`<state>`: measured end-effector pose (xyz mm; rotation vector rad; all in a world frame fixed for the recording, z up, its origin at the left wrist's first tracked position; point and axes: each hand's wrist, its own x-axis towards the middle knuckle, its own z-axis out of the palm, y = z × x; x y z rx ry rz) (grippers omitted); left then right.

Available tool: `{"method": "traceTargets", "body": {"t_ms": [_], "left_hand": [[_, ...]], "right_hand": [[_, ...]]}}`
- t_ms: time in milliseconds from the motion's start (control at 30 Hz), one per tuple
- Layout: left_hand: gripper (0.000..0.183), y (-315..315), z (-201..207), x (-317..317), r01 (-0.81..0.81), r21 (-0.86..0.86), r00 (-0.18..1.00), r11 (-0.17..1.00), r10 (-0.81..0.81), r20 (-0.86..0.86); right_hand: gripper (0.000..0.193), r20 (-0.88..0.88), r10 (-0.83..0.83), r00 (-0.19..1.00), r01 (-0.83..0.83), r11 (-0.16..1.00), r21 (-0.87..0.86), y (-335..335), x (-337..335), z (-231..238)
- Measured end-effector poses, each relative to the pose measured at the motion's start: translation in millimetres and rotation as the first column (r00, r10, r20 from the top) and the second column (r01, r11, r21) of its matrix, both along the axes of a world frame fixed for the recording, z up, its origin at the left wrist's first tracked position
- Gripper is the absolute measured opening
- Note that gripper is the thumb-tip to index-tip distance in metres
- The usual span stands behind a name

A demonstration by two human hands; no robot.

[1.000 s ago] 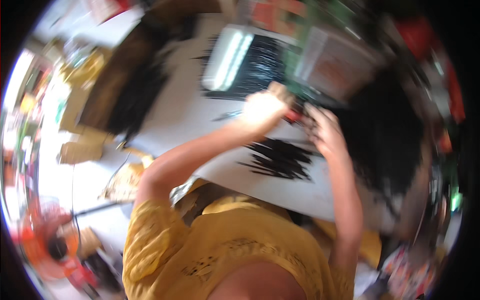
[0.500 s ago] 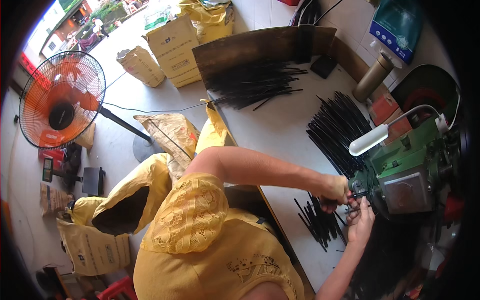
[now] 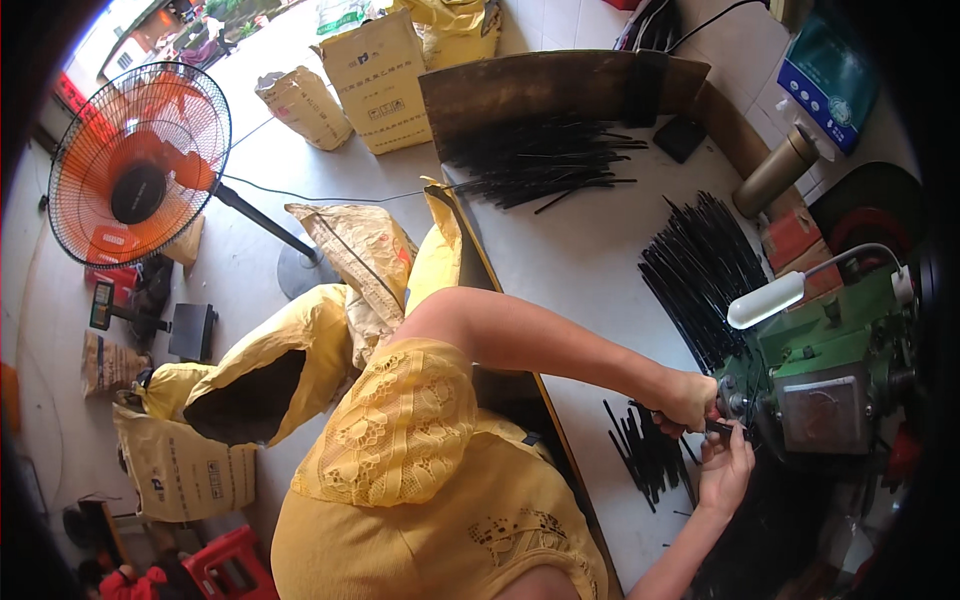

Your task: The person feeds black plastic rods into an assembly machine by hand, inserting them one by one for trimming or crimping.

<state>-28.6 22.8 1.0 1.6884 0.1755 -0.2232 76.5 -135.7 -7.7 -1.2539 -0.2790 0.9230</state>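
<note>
At the front of a green bench machine (image 3: 815, 360), my left hand (image 3: 690, 402) is closed around a thin black strip (image 3: 718, 427). A dark end of it seems to stick out behind the fist. My right hand (image 3: 725, 472) pinches the strip's other end between thumb and fingertips, close to the machine's working head. Exactly where the strip meets the machine is hidden by my fingers. Beside my left hand lies a small loose pile of short black strips (image 3: 645, 455). A larger, neater bundle of black strips (image 3: 700, 275) rests beyond my hands, next to the machine.
A white lamp (image 3: 765, 300) reaches over the bundle. More black strips (image 3: 545, 165) lie at the table's far end before a wooden board (image 3: 560, 85). A tan cylinder (image 3: 775, 170) stands at the back right. Left are an orange fan (image 3: 140, 165) and open yellow sacks (image 3: 310, 330).
The whole view has shifted, so the scene sits farther right. My hands stay together at the machine's front, and the black piece between them now shows at a slightly different angle.
</note>
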Motion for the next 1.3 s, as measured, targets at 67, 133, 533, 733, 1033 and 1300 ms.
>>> {"method": "traceTargets", "body": {"t_ms": [67, 133, 533, 733, 1033, 1300], "left_hand": [[0.012, 0.4, -1.3, 5.7, 0.027, -0.01, 0.999, 1.0, -0.027, -0.043], [0.011, -1.3, -2.3, 7.6, 0.001, -0.015, 1.0, 1.0, -0.001, -0.026], [0.006, -2.8, 4.6, 5.6, 0.006, -0.46, 0.969, 0.888, -0.118, -0.215], [0.005, -3.3, 7.1, 4.8, -0.001, -0.456, 0.972, 0.89, -0.107, -0.21], [0.009, -5.0, 8.2, 3.4, 0.047, -0.313, 0.986, 0.949, -0.095, -0.138], [0.009, -5.8, 4.0, 4.7, 0.056, -0.223, 0.99, 0.973, -0.084, -0.117]], "right_hand": [[0.018, 0.004, -0.014, 1.0, 0.014, 1.0, 0.012, -6.8, 2.7, -1.4], [0.018, 0.0, -0.022, 1.0, 0.022, 1.0, 0.017, -8.4, 3.0, -1.3], [0.019, 0.026, 0.042, 0.999, -0.044, 0.997, 0.062, -20.8, -1.9, 7.6], [0.02, 0.023, 0.056, 0.998, -0.058, 0.993, 0.104, -23.6, -4.9, 10.0], [0.024, 0.033, 0.112, 0.993, -0.115, 0.986, 0.121, -24.5, -1.5, 8.8], [0.024, 0.016, 0.077, 0.997, -0.079, 0.99, 0.117, -22.2, -3.4, 6.7]]}}
